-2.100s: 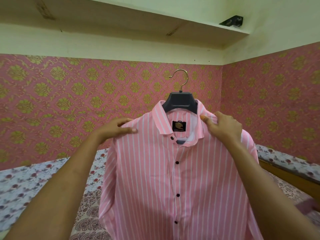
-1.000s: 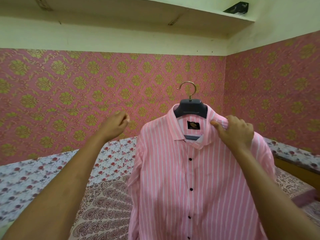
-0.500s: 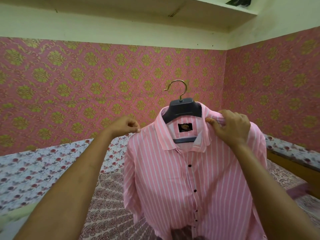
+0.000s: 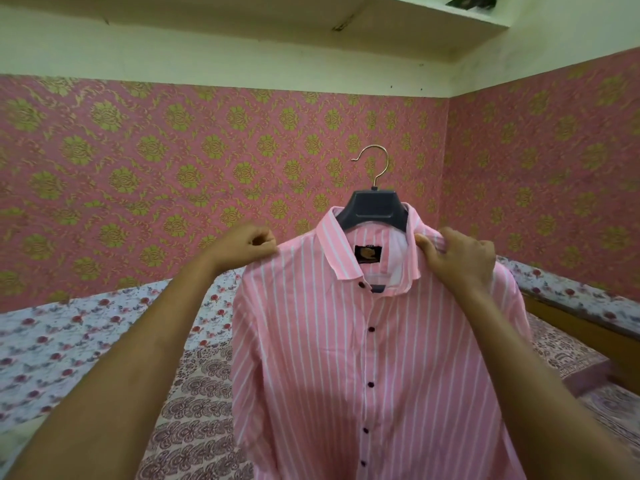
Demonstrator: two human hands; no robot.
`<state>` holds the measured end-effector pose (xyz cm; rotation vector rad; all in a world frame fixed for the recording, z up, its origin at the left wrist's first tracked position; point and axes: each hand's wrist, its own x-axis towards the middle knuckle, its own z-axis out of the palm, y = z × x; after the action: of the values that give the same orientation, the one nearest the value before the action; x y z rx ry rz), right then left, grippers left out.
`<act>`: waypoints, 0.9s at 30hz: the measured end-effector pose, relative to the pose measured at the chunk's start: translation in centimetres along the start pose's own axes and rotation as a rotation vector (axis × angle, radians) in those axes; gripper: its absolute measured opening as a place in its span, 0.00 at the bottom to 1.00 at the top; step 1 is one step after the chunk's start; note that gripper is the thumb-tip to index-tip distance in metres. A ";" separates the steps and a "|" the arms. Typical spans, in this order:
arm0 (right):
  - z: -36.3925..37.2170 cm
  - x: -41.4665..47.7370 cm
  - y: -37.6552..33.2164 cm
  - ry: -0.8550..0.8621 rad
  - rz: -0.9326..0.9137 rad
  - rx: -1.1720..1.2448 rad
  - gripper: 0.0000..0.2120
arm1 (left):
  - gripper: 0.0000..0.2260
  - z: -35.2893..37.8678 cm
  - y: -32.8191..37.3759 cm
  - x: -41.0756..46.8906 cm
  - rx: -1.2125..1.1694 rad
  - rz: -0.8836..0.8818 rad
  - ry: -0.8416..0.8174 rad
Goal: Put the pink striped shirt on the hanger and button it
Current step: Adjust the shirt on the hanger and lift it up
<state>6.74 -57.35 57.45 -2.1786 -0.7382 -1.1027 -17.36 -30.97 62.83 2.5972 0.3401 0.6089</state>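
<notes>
Pink shirt (image 4: 363,358) hangs buttoned on the hanger (image 4: 375,209), held up between both hands: left hand (image 4: 247,245) and right hand (image 4: 457,258) each pinch a shoulder.

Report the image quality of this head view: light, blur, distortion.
Head view: soft, even indoor light with no hard shadows or glare on the pink striped shirt; wide-angle bending shows in the shelf and wall lines; shirt, hanger and both hands, left hand and right hand, look fairly sharp; the forearms at the bottom edge loom large and soft.
</notes>
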 end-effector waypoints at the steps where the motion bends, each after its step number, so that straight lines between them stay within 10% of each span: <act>1: -0.1 -0.2 0.1 0.011 0.002 0.015 0.31 | 0.07 -0.1 -0.5 -0.3 -0.068 -0.028 0.000; 10: -0.9 -0.4 0.7 0.135 0.006 0.106 0.26 | 0.06 -0.1 -2.4 -0.9 -0.356 -0.182 0.177; 27: -1.0 -0.2 -0.3 0.079 0.000 0.037 0.34 | 0.08 0.0 -1.2 -0.7 0.353 -0.134 -0.046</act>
<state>5.89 -57.89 57.89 -2.0911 -0.7179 -1.1591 -18.13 -30.12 62.00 2.8851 0.6527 0.4766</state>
